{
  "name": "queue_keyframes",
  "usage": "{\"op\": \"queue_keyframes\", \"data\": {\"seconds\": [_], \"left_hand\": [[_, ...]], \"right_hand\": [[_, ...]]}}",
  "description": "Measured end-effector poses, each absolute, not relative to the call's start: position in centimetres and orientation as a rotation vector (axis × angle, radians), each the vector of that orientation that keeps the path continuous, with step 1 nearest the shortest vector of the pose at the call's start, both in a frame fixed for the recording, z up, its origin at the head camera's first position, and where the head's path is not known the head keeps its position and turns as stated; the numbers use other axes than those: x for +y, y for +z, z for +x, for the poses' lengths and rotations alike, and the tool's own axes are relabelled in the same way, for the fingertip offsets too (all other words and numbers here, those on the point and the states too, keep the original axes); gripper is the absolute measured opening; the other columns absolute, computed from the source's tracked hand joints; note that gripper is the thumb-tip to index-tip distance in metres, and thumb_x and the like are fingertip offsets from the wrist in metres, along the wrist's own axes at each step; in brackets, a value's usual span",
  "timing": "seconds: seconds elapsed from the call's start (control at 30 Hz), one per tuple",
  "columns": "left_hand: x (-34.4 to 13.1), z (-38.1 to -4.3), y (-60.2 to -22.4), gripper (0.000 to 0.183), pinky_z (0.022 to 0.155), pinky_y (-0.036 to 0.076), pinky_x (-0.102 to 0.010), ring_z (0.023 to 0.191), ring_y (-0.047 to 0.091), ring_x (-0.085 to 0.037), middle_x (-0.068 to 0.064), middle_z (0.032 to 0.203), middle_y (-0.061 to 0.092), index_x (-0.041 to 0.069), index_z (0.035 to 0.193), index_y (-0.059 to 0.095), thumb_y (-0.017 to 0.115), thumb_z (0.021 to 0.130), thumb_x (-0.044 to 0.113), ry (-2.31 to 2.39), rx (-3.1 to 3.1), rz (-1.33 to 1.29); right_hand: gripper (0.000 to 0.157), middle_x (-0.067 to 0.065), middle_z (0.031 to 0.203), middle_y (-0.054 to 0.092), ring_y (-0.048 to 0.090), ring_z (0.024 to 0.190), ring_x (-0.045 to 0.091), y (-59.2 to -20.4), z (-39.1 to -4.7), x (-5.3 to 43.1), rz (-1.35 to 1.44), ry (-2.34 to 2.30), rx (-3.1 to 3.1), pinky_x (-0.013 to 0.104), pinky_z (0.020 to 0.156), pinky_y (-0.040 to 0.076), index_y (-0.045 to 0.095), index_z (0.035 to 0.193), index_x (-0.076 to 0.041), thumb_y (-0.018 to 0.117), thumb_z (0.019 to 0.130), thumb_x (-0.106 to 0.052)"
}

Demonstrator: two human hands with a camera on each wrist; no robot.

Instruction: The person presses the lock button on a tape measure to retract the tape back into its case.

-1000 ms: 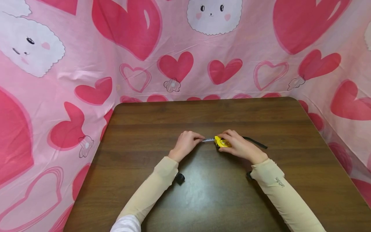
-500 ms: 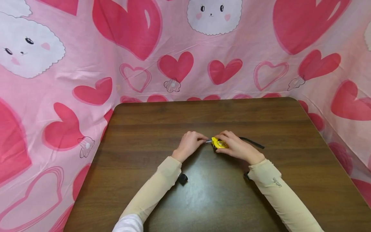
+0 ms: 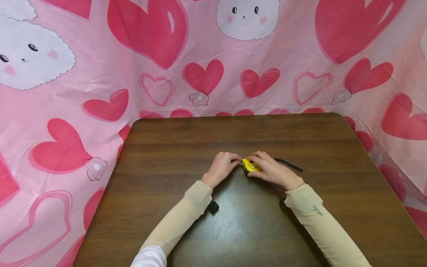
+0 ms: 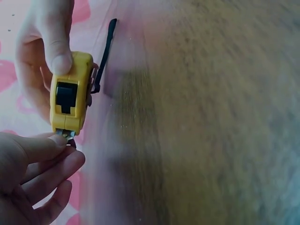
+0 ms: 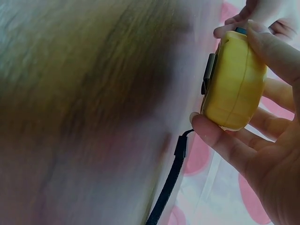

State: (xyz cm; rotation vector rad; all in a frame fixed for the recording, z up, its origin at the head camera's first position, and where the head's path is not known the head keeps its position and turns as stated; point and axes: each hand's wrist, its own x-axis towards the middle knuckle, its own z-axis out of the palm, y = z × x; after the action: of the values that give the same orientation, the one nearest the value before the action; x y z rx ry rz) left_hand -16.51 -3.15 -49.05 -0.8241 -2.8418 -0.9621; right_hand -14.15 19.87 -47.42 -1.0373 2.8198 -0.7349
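Note:
A yellow tape measure [image 3: 251, 165] is held in my right hand [image 3: 271, 168] over the middle of the table. In the right wrist view, fingers and thumb wrap the yellow case [image 5: 236, 82]. My left hand [image 3: 221, 167] pinches the metal end hook [image 4: 65, 134] between thumb and fingertips, right at the mouth of the case. Only a very short bit of blade shows there. A black sliding lock button [image 4: 66, 96] is on the case's front face, seen in the left wrist view. From the rear of the case trails a black wrist strap [image 3: 288, 164].
The brown wooden table [image 3: 233, 230] has rounded far corners. Pink cloth [image 3: 227, 85] printed with hearts hangs along its back and sides. A small black wrist camera [image 3: 213, 207] sits at the left cuff.
The exposed blade has shortened until the hook is nearly at the case mouth. My left hand has moved right and my right hand, with the tape measure, slightly left.

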Motion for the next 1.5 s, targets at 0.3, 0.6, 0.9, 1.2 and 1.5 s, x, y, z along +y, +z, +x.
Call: {"op": "queue_keyframes", "data": {"seconds": [0.3, 0.6, 0.9, 1.2, 1.5], "left_hand": [[-2.9, -16.4, -49.1, 0.016, 0.087, 0.057, -0.031, 0.094, 0.072, -0.013, 0.001, 0.106, 0.079, 0.014, 0.111, 0.081, 0.068, 0.103, 0.018, -0.979, -2.837, -0.828], [-3.3, -16.4, -49.2, 0.015, 0.086, 0.058, -0.032, 0.095, 0.073, -0.015, -0.002, 0.106, 0.079, 0.011, 0.110, 0.080, 0.069, 0.102, 0.016, -1.021, -2.843, -0.812], [-5.0, -16.3, -49.1, 0.016, 0.090, 0.058, -0.037, 0.099, 0.074, -0.019, -0.002, 0.107, 0.079, 0.009, 0.112, 0.080, 0.069, 0.102, 0.014, -1.015, -2.840, -0.780], [-8.5, -16.2, -48.8, 0.016, 0.087, 0.059, -0.042, 0.095, 0.074, -0.022, -0.006, 0.105, 0.079, 0.007, 0.110, 0.080, 0.070, 0.101, 0.016, -0.988, -2.857, -0.647], [-13.1, -15.8, -49.0, 0.015, 0.083, 0.059, -0.045, 0.093, 0.075, -0.025, -0.007, 0.106, 0.079, 0.008, 0.110, 0.080, 0.072, 0.100, 0.017, -0.918, -2.876, -0.485]], "right_hand": [[0.055, 0.013, 0.127, 0.060, 0.057, 0.110, 0.026, -47.4, -14.1, 20.0, -1.028, -0.744, 2.812, 0.046, 0.092, 0.053, 0.064, 0.136, -0.002, 0.082, 0.092, -0.031], [0.057, 0.013, 0.130, 0.058, 0.056, 0.112, 0.024, -47.3, -14.0, 20.3, -0.977, -0.701, 2.783, 0.045, 0.094, 0.053, 0.062, 0.139, -0.004, 0.080, 0.093, -0.033], [0.058, 0.016, 0.131, 0.058, 0.057, 0.115, 0.029, -47.3, -14.5, 21.9, -0.958, -0.674, 2.806, 0.048, 0.095, 0.053, 0.061, 0.140, -0.002, 0.081, 0.093, -0.030], [0.055, 0.021, 0.127, 0.060, 0.057, 0.112, 0.035, -47.7, -15.3, 24.8, -0.938, -0.686, 2.866, 0.056, 0.098, 0.051, 0.063, 0.136, 0.002, 0.083, 0.090, -0.022], [0.057, 0.026, 0.127, 0.059, 0.055, 0.116, 0.041, -47.9, -15.9, 27.0, -0.850, -0.649, 2.907, 0.060, 0.101, 0.048, 0.061, 0.136, 0.005, 0.084, 0.090, -0.020]]}}
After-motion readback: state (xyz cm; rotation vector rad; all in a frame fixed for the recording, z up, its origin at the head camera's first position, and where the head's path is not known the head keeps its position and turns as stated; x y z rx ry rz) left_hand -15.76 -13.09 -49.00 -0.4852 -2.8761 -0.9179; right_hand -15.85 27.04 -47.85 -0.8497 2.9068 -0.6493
